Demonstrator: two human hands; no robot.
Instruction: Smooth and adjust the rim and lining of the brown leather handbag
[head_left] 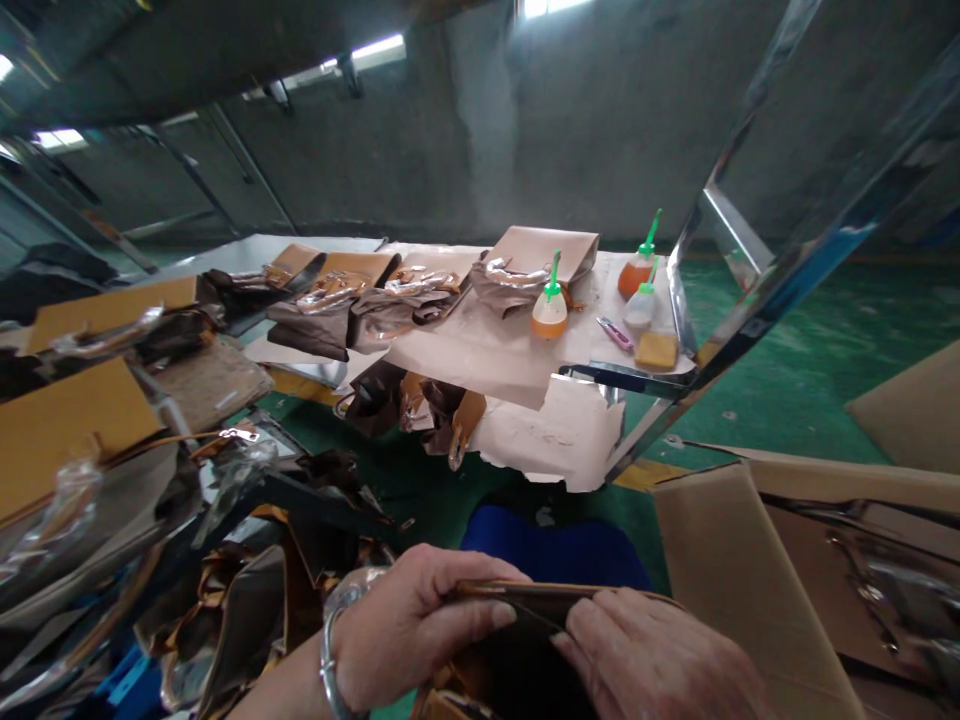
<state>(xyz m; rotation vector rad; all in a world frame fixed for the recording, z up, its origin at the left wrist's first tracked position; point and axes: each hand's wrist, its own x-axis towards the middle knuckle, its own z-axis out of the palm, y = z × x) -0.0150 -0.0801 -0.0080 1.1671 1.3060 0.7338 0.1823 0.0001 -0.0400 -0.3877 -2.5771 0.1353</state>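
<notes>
Bag in the hands: a brown, leather-like bag with a dark inside and tan edging [517, 675], at the bottom centre of the view, nearest the camera, its mouth turned up toward the wearer; its lower part is out of frame.
Left hand: the bare left hand [420, 630], with a silver metal bangle [328, 665] at the wrist, pinches the rim on the left, thumb inside the mouth and fingers along the outer side.
Right hand: the bare right hand [652, 655] has its fingers closed over the rim on the right, tips dipping into the mouth; its thumb is hidden.
Weight: probably light; whether anything is inside cannot be told.
Stiffness: the rim stands fairly straight between the hands, so the edge seems firm, while the walls look soft enough to fold.
Surface: likely smooth and a little slippery, more liable to crease or scratch than to break.
Best hold: the rim, one hand toward each end, thumb in and fingers out; pulling on a single wall would probably skew the mouth.
Bench ahead: a paper-covered metal bench [480, 365] carries a row of brown and tan bags with plastic-wrapped handles [420, 285], a green-spouted squeeze bottle of amber liquid [550, 318], a pink-handled cutter [615, 333] and a yellow block-shaped sponge [656, 350].
Right side: an open brown cardboard carton [750, 590] stands near the right hand, with brown pieces inside.
</notes>
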